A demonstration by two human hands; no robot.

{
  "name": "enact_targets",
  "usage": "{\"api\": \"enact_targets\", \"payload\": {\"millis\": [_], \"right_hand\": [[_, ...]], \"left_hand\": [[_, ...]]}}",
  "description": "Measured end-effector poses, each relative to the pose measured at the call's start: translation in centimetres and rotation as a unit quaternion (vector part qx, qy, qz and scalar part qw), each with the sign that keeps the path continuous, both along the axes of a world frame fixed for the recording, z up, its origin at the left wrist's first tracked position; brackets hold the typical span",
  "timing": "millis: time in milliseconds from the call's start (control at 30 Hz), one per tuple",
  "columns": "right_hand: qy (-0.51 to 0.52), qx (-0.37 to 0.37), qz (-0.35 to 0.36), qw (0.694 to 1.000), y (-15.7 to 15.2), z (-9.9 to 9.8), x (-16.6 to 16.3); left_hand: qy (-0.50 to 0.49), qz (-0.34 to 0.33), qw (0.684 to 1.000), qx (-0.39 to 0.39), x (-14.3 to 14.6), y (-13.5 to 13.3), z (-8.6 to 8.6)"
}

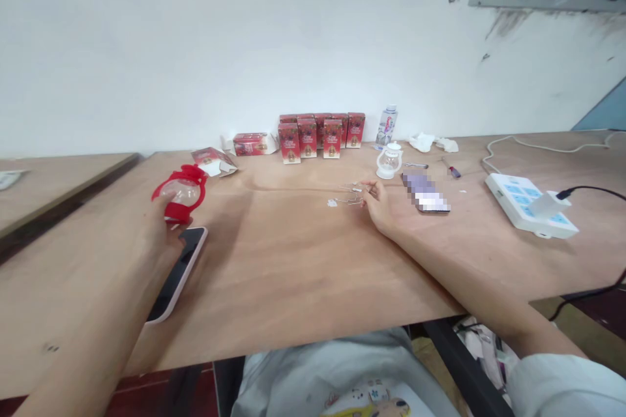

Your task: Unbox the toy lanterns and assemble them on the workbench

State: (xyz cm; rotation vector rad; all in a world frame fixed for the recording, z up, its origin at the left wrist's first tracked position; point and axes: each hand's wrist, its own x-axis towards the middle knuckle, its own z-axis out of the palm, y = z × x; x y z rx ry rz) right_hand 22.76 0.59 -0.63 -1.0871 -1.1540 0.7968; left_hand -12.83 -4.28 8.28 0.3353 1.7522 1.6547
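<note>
My left hand is closed around a small red toy lantern with a clear globe, held just above the wooden table. A phone with a pale pink case lies flat under my left forearm. My right hand reaches out to the middle of the table, its fingers pinched on a thin wire piece among several small metal bits. A white toy lantern stands just beyond that hand.
Several red boxes stand in rows at the wall, with two more lying open at their left. A water bottle, a white power strip with a black cable, a small screwdriver and crumpled white wrapping sit on the right.
</note>
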Motion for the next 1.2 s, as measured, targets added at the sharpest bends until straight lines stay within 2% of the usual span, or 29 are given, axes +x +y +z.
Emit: {"api": "enact_targets", "payload": {"millis": [67, 200, 333, 433, 567, 633, 700, 933, 1067, 1200], "right_hand": [[0.005, 0.003, 0.004, 1.000, 0.1, -0.1, 0.0], [0.034, 0.020, 0.003, 0.999, 0.2, -0.5, 0.0], [0.053, 0.023, 0.013, 0.998, 0.3, -0.9, -0.1], [0.059, 0.018, 0.028, 0.998, 0.3, -1.0, -0.1], [0.084, 0.015, 0.049, 0.995, 0.3, -1.0, -0.1], [0.103, 0.009, 0.059, 0.993, 0.3, -1.0, -0.2], [0.127, -0.006, 0.060, 0.990, 0.5, -1.0, -0.5], [0.178, -0.031, 0.086, 0.980, 0.8, -0.6, -1.1], [0.192, -0.054, 0.130, 0.971, -0.1, 0.1, -1.2], [0.193, -0.071, 0.190, 0.960, -1.3, 0.7, -1.7]], "left_hand": [[-0.012, -0.012, 1.000, 0.011, 0.3, 0.5, -0.1], [-0.036, -0.021, 0.994, 0.096, 0.2, 1.0, -0.4], [-0.048, -0.043, 0.994, 0.085, 1.1, 0.8, -0.3], [-0.051, -0.083, 0.990, 0.101, 3.4, 0.9, -0.8], [-0.063, -0.177, 0.972, 0.138, 7.6, 2.2, -3.0], [-0.072, -0.269, 0.949, 0.145, 9.5, 3.0, -4.1], [-0.075, -0.322, 0.934, 0.135, 10.9, 3.7, -5.1], [-0.078, -0.370, 0.914, 0.147, 13.4, 4.8, -6.7], [-0.079, -0.397, 0.902, 0.150, 13.4, 4.4, -6.9], [-0.066, -0.399, 0.905, 0.136, 13.1, 3.9, -6.9]]}}
